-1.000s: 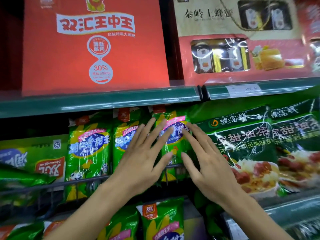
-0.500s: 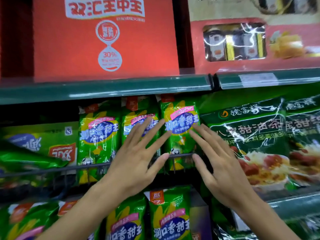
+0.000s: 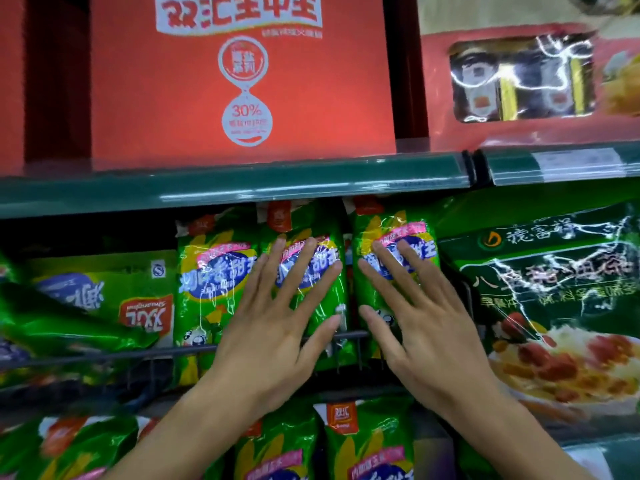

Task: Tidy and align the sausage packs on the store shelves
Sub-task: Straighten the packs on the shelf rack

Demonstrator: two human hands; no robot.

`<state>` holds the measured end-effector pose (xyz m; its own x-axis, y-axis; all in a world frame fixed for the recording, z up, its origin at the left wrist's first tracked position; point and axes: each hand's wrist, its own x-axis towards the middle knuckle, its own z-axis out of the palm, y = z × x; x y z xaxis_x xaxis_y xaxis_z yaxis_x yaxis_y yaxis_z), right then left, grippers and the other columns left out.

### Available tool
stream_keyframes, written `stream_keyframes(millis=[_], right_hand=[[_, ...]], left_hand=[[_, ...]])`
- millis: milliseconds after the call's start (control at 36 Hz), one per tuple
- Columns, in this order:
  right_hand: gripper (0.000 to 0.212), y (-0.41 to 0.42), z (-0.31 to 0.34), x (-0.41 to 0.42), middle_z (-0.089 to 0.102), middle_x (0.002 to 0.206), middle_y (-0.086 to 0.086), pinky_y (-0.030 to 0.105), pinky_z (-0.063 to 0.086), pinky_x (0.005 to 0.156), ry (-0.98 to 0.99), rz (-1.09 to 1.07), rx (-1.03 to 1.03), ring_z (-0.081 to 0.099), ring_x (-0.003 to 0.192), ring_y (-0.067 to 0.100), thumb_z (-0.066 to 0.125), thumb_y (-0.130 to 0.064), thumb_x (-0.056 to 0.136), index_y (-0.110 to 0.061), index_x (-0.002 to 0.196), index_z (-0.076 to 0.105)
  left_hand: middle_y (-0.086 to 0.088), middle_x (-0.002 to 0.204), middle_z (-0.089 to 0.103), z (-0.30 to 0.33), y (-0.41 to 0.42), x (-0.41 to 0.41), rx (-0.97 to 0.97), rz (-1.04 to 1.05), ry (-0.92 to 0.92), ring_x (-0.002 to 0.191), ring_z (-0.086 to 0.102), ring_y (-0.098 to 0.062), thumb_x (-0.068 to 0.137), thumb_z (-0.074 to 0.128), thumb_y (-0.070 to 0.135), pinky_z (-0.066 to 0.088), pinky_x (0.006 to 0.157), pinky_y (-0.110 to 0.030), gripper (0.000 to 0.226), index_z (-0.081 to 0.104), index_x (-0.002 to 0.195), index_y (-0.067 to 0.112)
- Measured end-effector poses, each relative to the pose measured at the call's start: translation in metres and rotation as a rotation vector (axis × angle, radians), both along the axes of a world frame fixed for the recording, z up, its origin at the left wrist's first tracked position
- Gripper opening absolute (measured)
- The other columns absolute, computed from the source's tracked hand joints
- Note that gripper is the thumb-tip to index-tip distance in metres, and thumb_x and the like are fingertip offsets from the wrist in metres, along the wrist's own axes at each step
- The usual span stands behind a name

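Hands flat on upright green sausage packs behind wire rail, middle shelf: your left hand point(image 3: 277, 327) presses middle pack point(image 3: 322, 306), right hand point(image 3: 426, 327) presses neighbouring pack point(image 3: 388, 230), fingers spread straight.

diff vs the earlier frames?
The left hand slid from the rightmost upright pack onto the middle pack; the right hand moved onto the rightmost one. Both lie flat, fingers straight. Nothing gripped. The packs stayed upright behind the wire rail.

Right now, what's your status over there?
Left hand flat on middle pack. Right hand flat on right pack. Both upright behind rail. Nothing blocking.
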<state>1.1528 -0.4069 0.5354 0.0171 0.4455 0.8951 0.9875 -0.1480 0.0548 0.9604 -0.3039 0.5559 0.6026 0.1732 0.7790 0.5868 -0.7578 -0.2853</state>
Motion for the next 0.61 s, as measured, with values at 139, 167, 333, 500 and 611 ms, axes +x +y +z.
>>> stream_keyframes(millis=[139, 167, 333, 500, 611], right_hand=[[0.062, -0.001, 0.003, -0.007, 0.005, 0.169, -0.017, 0.040, 0.002, 0.127, 0.017, -0.017, -0.023, -0.006, 0.157, 0.009, 0.020, -0.060, 0.104, -0.037, 0.161, 0.021], [0.062, -0.002, 0.003, -0.008, 0.006, 0.169, -0.017, 0.039, 0.001, 0.127, 0.018, -0.011, -0.026, -0.006, 0.157, 0.010, 0.020, -0.060, 0.103, -0.036, 0.161, 0.022], [0.065, -0.008, 0.006, -0.006, 0.006, 0.169, -0.020, 0.039, 0.000, 0.126, 0.006, 0.060, -0.054, -0.009, 0.156, 0.007, 0.022, -0.063, 0.102, -0.035, 0.161, 0.021], [0.067, 0.000, 0.029, -0.007, 0.016, 0.169, -0.010, 0.043, 0.003, 0.128, 0.013, 0.008, 0.072, 0.000, 0.157, 0.011, 0.026, -0.060, 0.103, -0.027, 0.162, 0.022], [0.068, 0.014, 0.032, -0.004, 0.023, 0.167, -0.005, 0.043, -0.002, 0.128, 0.026, -0.033, 0.032, 0.004, 0.158, 0.015, 0.020, -0.063, 0.103, -0.029, 0.162, 0.023]], left_hand=[[0.013, 0.166, -0.030, -0.001, -0.002, 0.003, -0.014, 0.007, -0.013, 0.152, -0.032, -0.021, 0.104, 0.007, 0.065, -0.014, 0.122, -0.046, 0.061, -0.016, 0.158, 0.047], [0.014, 0.165, -0.032, -0.001, -0.002, 0.004, -0.021, 0.005, -0.010, 0.151, -0.034, -0.021, 0.103, 0.006, 0.065, -0.015, 0.122, -0.046, 0.061, -0.017, 0.157, 0.048], [0.018, 0.163, -0.035, 0.007, -0.004, 0.003, -0.022, -0.040, 0.049, 0.149, -0.039, -0.021, 0.102, 0.009, 0.067, -0.020, 0.121, -0.044, 0.063, -0.014, 0.157, 0.049], [0.020, 0.165, -0.028, 0.017, -0.005, 0.006, -0.007, -0.097, 0.027, 0.151, -0.035, -0.017, 0.103, 0.014, 0.064, -0.019, 0.122, -0.041, 0.065, -0.008, 0.161, 0.042], [0.017, 0.166, -0.028, 0.023, 0.004, 0.017, -0.049, -0.087, 0.013, 0.151, -0.034, -0.014, 0.102, 0.009, 0.067, -0.020, 0.122, -0.039, 0.066, -0.013, 0.159, 0.044]])
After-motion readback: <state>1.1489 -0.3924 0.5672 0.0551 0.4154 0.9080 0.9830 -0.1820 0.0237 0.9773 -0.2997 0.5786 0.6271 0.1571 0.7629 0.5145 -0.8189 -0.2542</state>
